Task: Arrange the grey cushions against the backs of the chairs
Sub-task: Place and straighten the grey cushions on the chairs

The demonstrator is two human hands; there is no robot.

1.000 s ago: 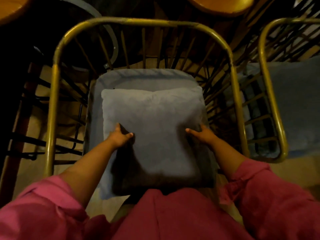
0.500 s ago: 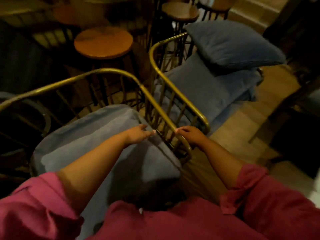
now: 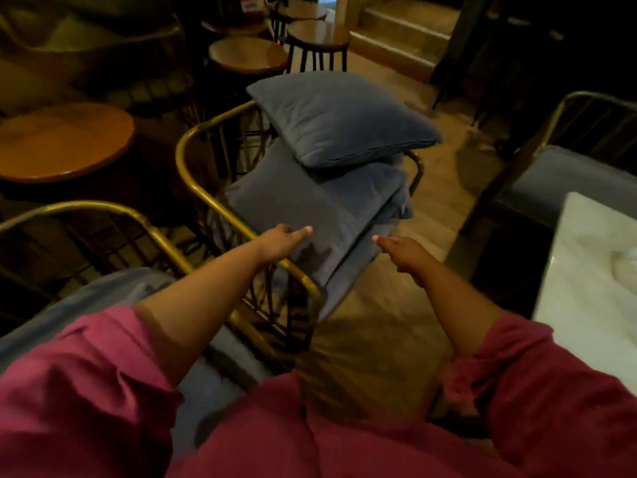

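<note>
A grey cushion (image 3: 339, 119) lies flat and tilted on top of the far end of a brass-framed chair (image 3: 193, 146), resting on the chair's grey seat pad (image 3: 310, 205). My left hand (image 3: 281, 241) hovers over the near end of that seat pad, fingers extended, holding nothing. My right hand (image 3: 401, 251) reaches beside the pad's right edge, also empty with fingers apart. At lower left is the first brass chair (image 3: 113, 210) with its grey padding (image 3: 113, 291) partly hidden behind my arm.
Round wooden tables (image 3: 62, 139) and stools (image 3: 317, 36) crowd the left and back. A third brass chair with a grey seat (image 3: 568, 174) stands at right, next to a white tabletop (image 3: 593, 281). Steps (image 3: 396, 36) rise at the back. Tan floor runs between the chairs.
Both hands have let go of the cushion on the first chair and moved right toward the second chair. My view turned right, bringing that chair's cushion to the centre.
</note>
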